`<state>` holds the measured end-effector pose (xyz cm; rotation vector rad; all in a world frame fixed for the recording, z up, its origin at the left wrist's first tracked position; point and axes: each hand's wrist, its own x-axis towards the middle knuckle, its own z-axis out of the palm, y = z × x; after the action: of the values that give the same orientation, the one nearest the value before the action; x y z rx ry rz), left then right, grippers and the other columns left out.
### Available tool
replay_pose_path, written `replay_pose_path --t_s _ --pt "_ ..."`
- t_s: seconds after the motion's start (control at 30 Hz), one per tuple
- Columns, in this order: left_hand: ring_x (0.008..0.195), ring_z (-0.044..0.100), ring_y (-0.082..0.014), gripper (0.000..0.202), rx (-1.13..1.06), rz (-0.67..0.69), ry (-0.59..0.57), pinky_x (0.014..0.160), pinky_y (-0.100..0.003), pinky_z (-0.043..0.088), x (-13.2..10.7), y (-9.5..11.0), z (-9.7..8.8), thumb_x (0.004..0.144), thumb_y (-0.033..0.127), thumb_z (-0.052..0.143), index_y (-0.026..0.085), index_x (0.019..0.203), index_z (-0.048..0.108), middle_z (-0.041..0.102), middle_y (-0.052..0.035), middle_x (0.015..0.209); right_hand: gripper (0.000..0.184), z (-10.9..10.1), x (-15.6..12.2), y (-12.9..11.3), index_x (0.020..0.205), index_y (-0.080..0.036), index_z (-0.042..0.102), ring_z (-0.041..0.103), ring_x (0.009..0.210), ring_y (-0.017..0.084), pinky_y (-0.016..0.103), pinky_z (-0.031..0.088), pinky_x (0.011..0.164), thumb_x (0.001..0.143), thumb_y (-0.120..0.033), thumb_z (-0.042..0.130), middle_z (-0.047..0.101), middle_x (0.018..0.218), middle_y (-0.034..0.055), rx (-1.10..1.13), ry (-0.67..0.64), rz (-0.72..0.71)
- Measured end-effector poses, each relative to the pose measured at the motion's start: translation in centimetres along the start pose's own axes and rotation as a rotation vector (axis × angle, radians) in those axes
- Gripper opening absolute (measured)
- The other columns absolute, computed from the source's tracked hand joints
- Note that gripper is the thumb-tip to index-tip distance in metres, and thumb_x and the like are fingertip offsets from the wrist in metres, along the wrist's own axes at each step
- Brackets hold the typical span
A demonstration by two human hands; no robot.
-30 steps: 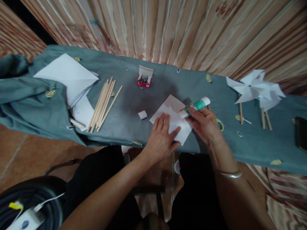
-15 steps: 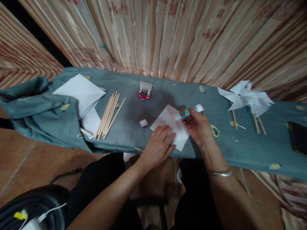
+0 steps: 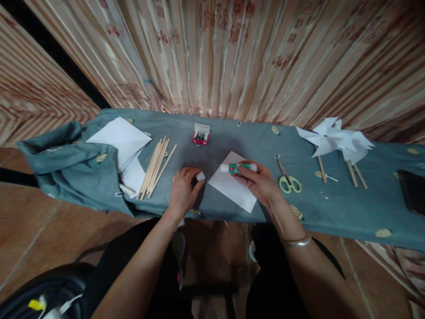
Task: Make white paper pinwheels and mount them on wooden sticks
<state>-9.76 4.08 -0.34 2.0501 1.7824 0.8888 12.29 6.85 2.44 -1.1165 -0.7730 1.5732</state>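
Note:
My right hand grips a green and white glue stick, held level above a white sheet of paper on the cloth. The glue stick points to the left. Beside the paper's left corner, my left hand has its thumb and fingers closed around the small white glue stick cap. To the right of my right hand lie scissors with light green handles, their blades pointing away from me.
Several wooden sticks and a stack of white paper lie at left. A small red box of metal pieces stands behind. White paper pinwheels on sticks and a dark phone are at right, on the green cloth.
My left hand has left the paper, moved left and taken hold of the cap. My right hand has shifted left with the glue stick, uncovering the scissors.

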Motion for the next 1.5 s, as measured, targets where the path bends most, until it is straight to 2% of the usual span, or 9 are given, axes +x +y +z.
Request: replay_pose_path --t_s 0.17,0.27,0.63,0.83,1.07,1.2,1.3,1.4,1.5 --pt "0.09 0.063 -0.0188 0.023 -0.31 -0.002 0.039 0.082 -0.034 0.052 0.0 0.6 0.2 0.081 0.018 0.063 0.017 0.103 0.064 0.067 -0.0062 0.099 0.041 0.7 -0.4 0.8 0.081 -0.019 0.066 0.069 0.064 0.013 0.024 0.058 0.065 0.048 -0.029 0.089 0.072 0.071 -0.002 -0.076 -0.064 0.035" --pt "0.088 0.064 -0.0175 0.024 -0.387 0.005 0.037 0.08 -0.031 0.052 0.0 0.9 0.5 0.079 0.017 0.064 0.018 0.103 0.064 0.067 -0.0051 0.098 0.042 0.8 -0.4 1.3 0.083 -0.018 0.067 0.066 0.061 0.011 0.023 0.056 0.063 0.049 -0.032 0.089 0.069 0.069 -0.0032 -0.139 -0.077 0.022" --pt "0.094 0.064 -0.019 0.024 -0.352 0.08 0.039 0.086 -0.034 0.052 -0.1 1.3 0.5 0.079 0.014 0.065 0.018 0.103 0.065 0.068 -0.0061 0.102 0.039 0.8 -0.6 1.2 0.084 -0.018 0.066 0.061 0.063 0.01 0.023 0.05 0.059 0.055 -0.035 0.085 0.067 0.071 -0.0029 -0.299 -0.098 -0.034" --pt "0.098 0.064 -0.019 0.023 -0.344 0.148 0.018 0.089 -0.034 0.051 -0.3 1.4 0.1 0.081 0.016 0.064 0.018 0.104 0.065 0.068 -0.0068 0.104 0.036 0.7 -0.6 1.0 0.083 -0.018 0.066 0.063 0.061 0.01 0.024 0.054 0.061 0.057 -0.035 0.084 0.067 0.07 -0.0029 -0.305 -0.146 -0.02" --pt "0.096 0.066 -0.0199 0.025 -0.45 0.086 -0.056 0.088 -0.034 0.052 -1.4 2.2 -0.3 0.083 0.028 0.064 0.021 0.107 0.069 0.07 -0.0069 0.106 0.039 1.4 -0.9 1.9 0.089 -0.019 0.064 0.07 0.07 0.015 0.03 0.059 0.07 0.063 -0.044 0.08 0.072 0.083 0.0018 -0.275 -0.278 0.052" --pt "0.093 0.066 -0.0222 0.03 -0.502 -0.081 -0.008 0.086 -0.035 0.052 -1.0 0.9 -0.2 0.081 0.034 0.065 0.017 0.104 0.07 0.072 -0.0087 0.102 0.04 -0.1 -0.7 1.4 0.106 -0.021 0.061 0.071 0.081 0.018 0.033 0.059 0.072 0.078 -0.048 0.067 0.073 0.092 0.0055 -0.461 -0.187 -0.156" --pt "0.088 0.066 -0.0231 0.035 -0.405 -0.194 0.104 0.082 -0.037 0.051 -0.2 -1.3 -0.7 0.08 0.036 0.062 0.014 0.107 0.068 0.072 -0.0095 0.1 0.03 -2.7 -1.1 0.3 0.106 -0.02 0.064 0.07 0.086 0.021 0.036 0.057 0.077 0.085 -0.042 0.058 0.072 0.096 0.008 -0.778 -0.038 -0.396" --pt "0.098 0.063 -0.0264 0.033 -0.192 -0.146 0.142 0.09 -0.042 0.048 0.4 -3.0 -1.8 0.083 0.032 0.058 0.013 0.108 0.066 0.07 -0.0112 0.103 0.021 -4.8 -2.6 -0.1 0.098 -0.02 0.068 0.069 0.085 0.023 0.04 0.055 0.082 0.087 -0.03 0.053 0.073 0.097 0.0079 -1.132 -0.042 -0.518" --pt "0.115 0.055 -0.0307 0.043 0.021 0.036 0.167 0.099 -0.048 0.042 0.4 -2.8 -2.7 0.081 0.033 0.063 0.015 0.119 0.059 0.063 -0.0134 0.12 0.025 -5.8 -4.4 0.4 0.103 -0.019 0.068 0.066 0.101 0.025 0.044 0.051 0.093 0.089 -0.022 0.048 0.071 0.106 0.0102 -1.306 -0.108 -0.652"
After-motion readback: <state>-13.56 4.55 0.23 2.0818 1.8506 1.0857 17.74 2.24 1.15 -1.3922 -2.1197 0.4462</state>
